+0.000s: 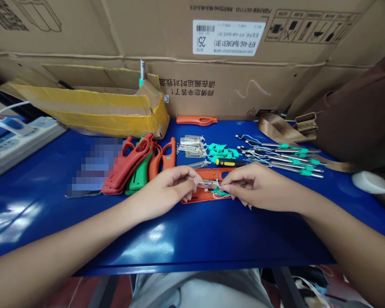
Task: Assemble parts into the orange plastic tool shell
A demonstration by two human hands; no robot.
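Observation:
My left hand (176, 186) pinches the left end of a small clear plastic lighter fuel tank (208, 184) between thumb and fingers. At its right end, by the white valve, my right hand (255, 186) is closed with thumb and index finger together; its exact grip is partly hidden. Under both hands lies an open orange lighter casing (192, 196). Inside it sit a teal trigger piece (223, 192) and some white wire. Just behind are more clear fuel tanks (192, 147), a pile of teal triggers (223, 152) and a yellow-black screwdriver (231, 163).
Metal lighter tubes with wires (295, 160) lie at right, near a white mouse (371, 182). Red, green and orange casings (128, 164) are stacked at left. Behind stand a yellow-taped carton (115, 113) and a large cardboard box (237, 85). A power strip (22, 139) edges the left.

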